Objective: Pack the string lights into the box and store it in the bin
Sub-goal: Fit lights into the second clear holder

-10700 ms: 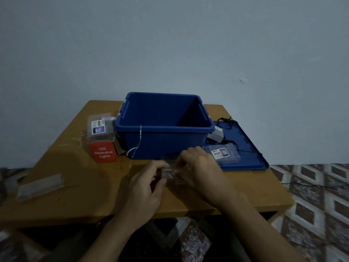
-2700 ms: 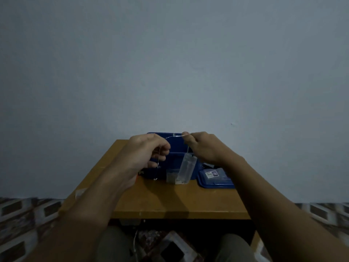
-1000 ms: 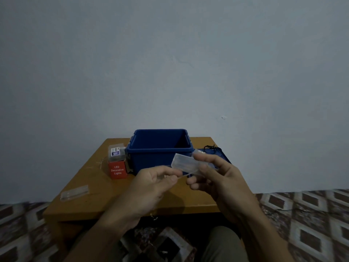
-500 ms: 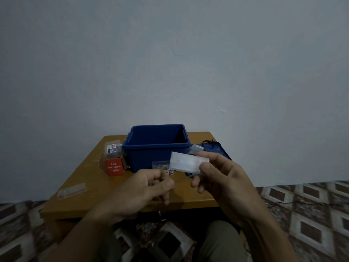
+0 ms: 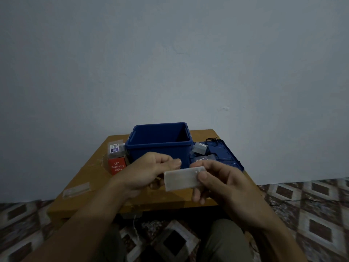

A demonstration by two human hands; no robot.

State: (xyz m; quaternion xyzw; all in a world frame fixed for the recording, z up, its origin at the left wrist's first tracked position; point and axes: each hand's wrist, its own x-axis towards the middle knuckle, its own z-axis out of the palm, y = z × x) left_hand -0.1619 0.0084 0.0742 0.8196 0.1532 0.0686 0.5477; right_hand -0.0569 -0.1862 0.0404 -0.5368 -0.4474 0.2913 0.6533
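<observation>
My right hand (image 5: pixel 222 180) grips a translucent white battery case (image 5: pixel 182 178) of the string lights by its right end, holding it flat above the table's front edge. My left hand (image 5: pixel 149 171) is just left of the case, with fingers curled and thumb pressed to the fingertips, pinching the thin light wire. A strand of that wire (image 5: pixel 135 225) hangs below the table edge. The open blue bin (image 5: pixel 158 145) stands behind both hands. A red "LED Decorative Lights" box (image 5: pixel 117 166) sits left of the bin.
A clear plastic box (image 5: pixel 115 148) rests on the red box. The blue bin lid (image 5: pixel 231 159) lies to the right with clear boxes (image 5: pixel 201 148) and black wire (image 5: pixel 212 139) on it. A clear lid (image 5: pixel 76 190) lies near the wooden table's (image 5: pixel 98 176) left edge.
My right hand has turned the case flatter and brought it left, up against my left hand. Both hands sit lower and closer to me.
</observation>
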